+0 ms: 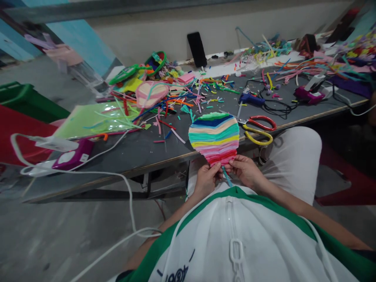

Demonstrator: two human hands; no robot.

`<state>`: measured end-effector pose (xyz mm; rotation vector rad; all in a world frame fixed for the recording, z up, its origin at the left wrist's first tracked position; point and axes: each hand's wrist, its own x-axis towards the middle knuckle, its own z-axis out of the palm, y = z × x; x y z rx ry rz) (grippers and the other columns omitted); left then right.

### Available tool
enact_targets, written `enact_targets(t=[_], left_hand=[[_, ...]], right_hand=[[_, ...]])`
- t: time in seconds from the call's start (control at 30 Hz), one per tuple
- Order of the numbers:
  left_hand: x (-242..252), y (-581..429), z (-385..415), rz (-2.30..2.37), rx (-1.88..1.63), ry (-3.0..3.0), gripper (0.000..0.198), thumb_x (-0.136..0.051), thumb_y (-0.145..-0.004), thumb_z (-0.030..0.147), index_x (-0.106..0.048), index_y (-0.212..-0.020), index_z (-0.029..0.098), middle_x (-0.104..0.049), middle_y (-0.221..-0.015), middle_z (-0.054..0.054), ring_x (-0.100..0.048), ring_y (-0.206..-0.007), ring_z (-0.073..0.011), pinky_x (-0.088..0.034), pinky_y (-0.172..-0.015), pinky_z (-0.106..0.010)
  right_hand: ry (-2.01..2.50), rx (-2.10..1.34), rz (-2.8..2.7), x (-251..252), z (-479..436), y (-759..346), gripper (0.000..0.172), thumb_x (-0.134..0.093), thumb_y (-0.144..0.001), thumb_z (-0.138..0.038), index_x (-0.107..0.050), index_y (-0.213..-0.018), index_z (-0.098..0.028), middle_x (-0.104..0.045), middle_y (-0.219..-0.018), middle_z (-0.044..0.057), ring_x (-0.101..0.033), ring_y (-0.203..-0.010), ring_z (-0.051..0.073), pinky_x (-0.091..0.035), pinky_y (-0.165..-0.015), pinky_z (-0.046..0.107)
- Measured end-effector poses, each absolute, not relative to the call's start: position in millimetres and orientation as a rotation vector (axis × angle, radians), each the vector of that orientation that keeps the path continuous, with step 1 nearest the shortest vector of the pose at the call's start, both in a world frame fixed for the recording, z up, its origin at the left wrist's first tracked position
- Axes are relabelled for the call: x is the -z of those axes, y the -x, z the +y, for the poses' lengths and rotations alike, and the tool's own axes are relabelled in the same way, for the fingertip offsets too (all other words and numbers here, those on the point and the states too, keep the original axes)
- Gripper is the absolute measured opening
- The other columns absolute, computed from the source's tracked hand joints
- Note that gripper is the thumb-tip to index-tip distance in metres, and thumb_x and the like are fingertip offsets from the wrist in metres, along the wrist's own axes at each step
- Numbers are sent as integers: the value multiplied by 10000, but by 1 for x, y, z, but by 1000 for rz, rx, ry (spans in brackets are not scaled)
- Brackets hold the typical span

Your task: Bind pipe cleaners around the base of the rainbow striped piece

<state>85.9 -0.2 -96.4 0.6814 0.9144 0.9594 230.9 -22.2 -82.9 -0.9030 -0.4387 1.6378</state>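
Between my hands is a leaf-shaped craft piece (pixel 216 133) made of striped pipe cleaners, running from green and blue through peach, teal and yellow to pink and red. My left hand (pixel 207 177) pinches its narrow lower end from the left. On the other side, my right hand (pixel 243 169) pinches the same end, near a teal stem (pixel 226 176) that hangs toward my lap. The wide top of the piece leans over the table edge. Scissors (pixel 258 130) with red and yellow handles lie just right of it. A blue glue gun (pixel 252 98) rests behind them.
Pipe cleaner scraps (pixel 217 84) litter the grey table (pixel 117 156). A phone (pixel 197 49) leans against the wall. Purple power adapters (pixel 73 154) with white cables sit at left and right. A green plastic sleeve (pixel 94 117) and a pink striped piece (pixel 152 94) lie left. A white cable (pixel 129 192) droops beside me.
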Motion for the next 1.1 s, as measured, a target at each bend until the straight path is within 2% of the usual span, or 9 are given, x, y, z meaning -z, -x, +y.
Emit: enact_targets(t=[0.17,0.3,0.47,0.57,0.77,0.9,1.1], left_hand=[[96,-85,-2,887,-960,-682,260,-712,-665,338,-589,-638,111,-571,-541,12,-501,-442,-74,-359,-447,-210],[99,-84,0,874,-940,-708,270,-713,-665,349,-590,-629,111,-565,-537,15,-501,-447,-75,-372,-453,-212],[101,-82,4,890,-895,-744,291,-737,-633,367,-599,-680,116,-591,-567,8,-527,-450,-89,-400,-464,-220],[99,-79,4,868,-863,-780,310,-751,-612,373,-605,-705,115,-603,-586,2,-536,-465,-90,-413,-482,-220],[104,-67,2,833,-864,-885,263,-746,-640,276,-610,-807,124,-665,-707,-32,-584,-567,-107,-434,-545,-218],[108,-67,1,860,-902,-884,230,-726,-664,296,-613,-760,121,-669,-697,-37,-588,-568,-110,-449,-565,-233],[108,-74,3,898,-923,-846,274,-724,-654,362,-592,-698,126,-632,-605,-9,-558,-511,-103,-448,-545,-238]], right_hand=[[832,-1688,-500,86,-21,-230,150,-724,-688,-207,-641,-806,-162,-685,-698,17,-628,-620,115,-492,-635,246],[868,-1662,-524,87,-18,-225,149,-755,-642,-204,-650,-728,-144,-657,-630,3,-592,-561,100,-474,-595,233],[856,-1715,-612,81,-20,-222,176,-726,-673,-246,-659,-808,-154,-669,-674,25,-603,-569,143,-476,-597,296],[896,-1706,-591,80,-22,-220,186,-737,-653,-272,-650,-768,-155,-670,-664,27,-601,-558,156,-473,-590,310],[934,-1669,-510,86,-21,-223,212,-761,-626,-258,-645,-776,-162,-671,-680,19,-590,-571,141,-471,-587,290],[900,-1685,-484,88,-21,-221,200,-769,-613,-256,-635,-727,-160,-657,-637,12,-577,-556,131,-464,-590,281],[827,-1769,-517,84,-22,-216,242,-763,-609,-288,-674,-773,-134,-668,-644,41,-598,-596,149,-465,-596,278]])
